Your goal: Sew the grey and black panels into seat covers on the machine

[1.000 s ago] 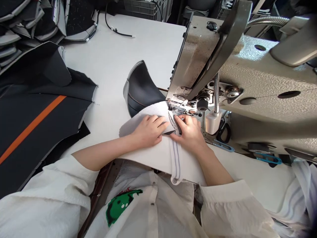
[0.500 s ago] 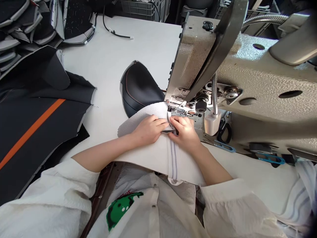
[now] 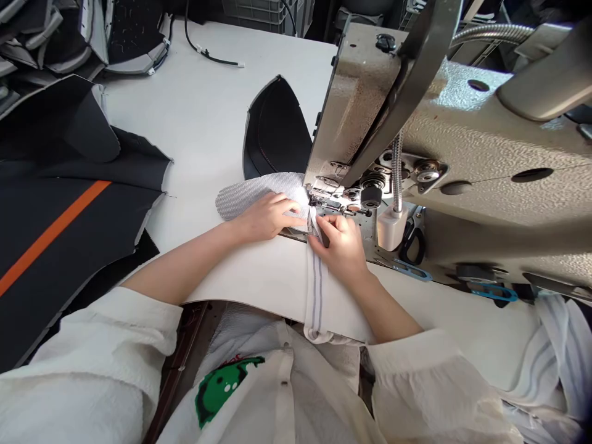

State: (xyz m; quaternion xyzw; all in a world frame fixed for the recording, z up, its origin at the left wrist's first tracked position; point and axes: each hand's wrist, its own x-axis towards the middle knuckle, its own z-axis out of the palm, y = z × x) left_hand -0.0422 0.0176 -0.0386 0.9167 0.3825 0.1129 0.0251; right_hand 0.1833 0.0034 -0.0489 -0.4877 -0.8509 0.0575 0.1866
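Note:
My left hand lies on the pale mesh side of a curved black cover, its fingers stretched and slightly apart. That mesh piece reaches under the head of a sewing machine. Just right of the needle area, my right hand is closed in a pinch on a white elastic band with blue-grey stripes. From those fingers, the band hangs down over the table's front edge. The machine head hides where cover and band run together.
Dark fabric panels with an orange stripe cover the table's left side. More black pieces are piled behind them. A black cable lies at the back of the white table. Blue-handled snips rest beneath the machine arm.
The cover has turned, its black part now standing more upright and farther back. My left hand has shifted up and left. More of the striped band shows at my right fingertips.

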